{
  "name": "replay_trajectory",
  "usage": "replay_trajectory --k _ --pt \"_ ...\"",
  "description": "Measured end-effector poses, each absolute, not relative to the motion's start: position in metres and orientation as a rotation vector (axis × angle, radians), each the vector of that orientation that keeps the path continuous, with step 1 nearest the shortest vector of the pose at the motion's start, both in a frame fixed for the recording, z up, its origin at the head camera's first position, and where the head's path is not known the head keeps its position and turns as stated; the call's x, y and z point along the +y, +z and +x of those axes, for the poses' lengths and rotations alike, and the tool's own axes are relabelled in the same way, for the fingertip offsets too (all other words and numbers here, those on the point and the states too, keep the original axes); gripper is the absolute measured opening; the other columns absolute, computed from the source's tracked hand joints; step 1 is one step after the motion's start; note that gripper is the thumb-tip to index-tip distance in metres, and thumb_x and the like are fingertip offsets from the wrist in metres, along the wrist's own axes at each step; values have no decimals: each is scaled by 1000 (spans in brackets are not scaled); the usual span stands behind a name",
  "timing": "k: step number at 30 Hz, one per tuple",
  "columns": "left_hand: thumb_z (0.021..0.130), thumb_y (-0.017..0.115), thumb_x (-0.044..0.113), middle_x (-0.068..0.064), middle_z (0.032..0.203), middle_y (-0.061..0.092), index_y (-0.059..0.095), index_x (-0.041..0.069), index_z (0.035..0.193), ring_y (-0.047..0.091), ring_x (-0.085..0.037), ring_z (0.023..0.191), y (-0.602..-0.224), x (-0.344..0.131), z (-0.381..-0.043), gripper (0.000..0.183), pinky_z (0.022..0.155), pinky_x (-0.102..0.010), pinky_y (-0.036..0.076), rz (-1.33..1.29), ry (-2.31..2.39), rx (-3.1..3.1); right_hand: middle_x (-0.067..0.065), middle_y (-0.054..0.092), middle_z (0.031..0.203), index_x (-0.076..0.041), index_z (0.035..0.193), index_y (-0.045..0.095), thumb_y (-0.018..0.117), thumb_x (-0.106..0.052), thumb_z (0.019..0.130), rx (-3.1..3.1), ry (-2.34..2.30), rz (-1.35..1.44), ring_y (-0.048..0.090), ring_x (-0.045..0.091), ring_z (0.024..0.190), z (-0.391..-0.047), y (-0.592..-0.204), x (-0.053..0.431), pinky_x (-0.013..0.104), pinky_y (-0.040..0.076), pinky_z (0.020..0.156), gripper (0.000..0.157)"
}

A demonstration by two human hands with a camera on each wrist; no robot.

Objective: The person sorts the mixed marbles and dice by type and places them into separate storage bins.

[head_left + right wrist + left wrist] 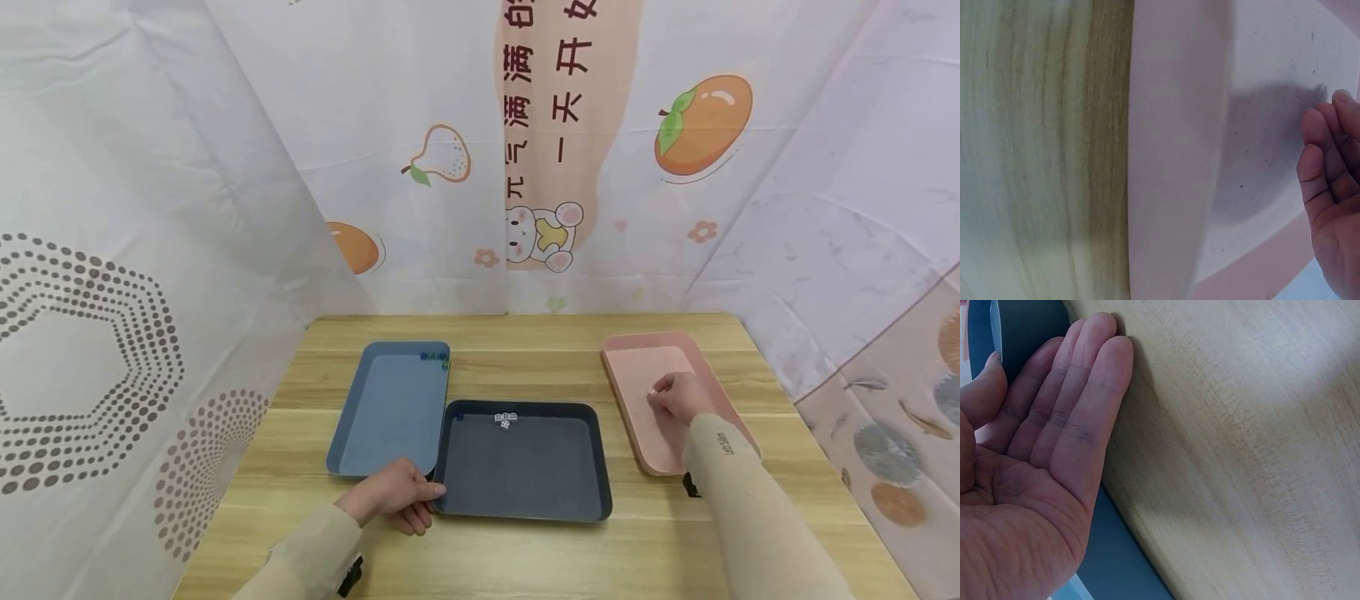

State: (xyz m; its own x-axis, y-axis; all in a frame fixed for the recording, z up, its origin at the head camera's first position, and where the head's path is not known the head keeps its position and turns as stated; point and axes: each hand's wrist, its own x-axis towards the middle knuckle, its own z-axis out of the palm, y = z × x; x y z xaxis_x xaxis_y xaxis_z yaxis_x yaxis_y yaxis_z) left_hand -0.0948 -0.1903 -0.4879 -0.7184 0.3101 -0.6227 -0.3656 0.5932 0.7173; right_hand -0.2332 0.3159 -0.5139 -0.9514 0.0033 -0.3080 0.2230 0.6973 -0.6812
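My left hand (397, 496) grips the near left corner of the dark grey tray (525, 513), thumb over the rim and fingers along the outside. In the left wrist view its fingers (1079, 419) lie along the tray's outer wall. Over the pink tray (637, 340), my right hand (681, 397) pinches a small white die (652, 392) between thumb and fingertips. The right wrist view shows that hand's fingertips (1312, 159) above the tray floor, with the die hidden. Several white dice (506, 417) sit together at the dark tray's far side, and a blue die (460, 416) is in its far left corner.
A blue tray (390, 408) stands at the left, close beside the dark one, with several small blue and green dice (434, 357) in its far right corner. All trays rest on a wooden table (525, 358). Printed curtains (420, 267) rise behind and at both sides.
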Motion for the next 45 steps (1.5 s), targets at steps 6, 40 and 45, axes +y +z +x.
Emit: replay_trajectory --k 6,40,45 --pt "100 67 35 -15 74 75 77 -2 82 73 -17 61 -486 -190 -96 42 60 -37 62 -53 1130 2074 5 64 71 3 87 64 69 -5 94 2625 -1080 185 56 15 66 -231 -520 315 28 49 59 12" --pt "101 66 34 -14 73 75 76 -1 81 73 -19 61 -489 -190 -97 42 60 -37 62 -51 1121 2069 12 69 84 10 118 57 74 -16 91 2688 -1007 95 63 19 73 -229 -521 309 32 52 68 41" --pt "101 66 35 -14 72 75 76 -1 81 73 -18 60 -490 -191 -98 42 59 -36 62 -36 1120 2068 25 66 105 10 133 52 73 -22 95 2792 -961 45 63 27 86 -227 -512 296 40 54 77 55"
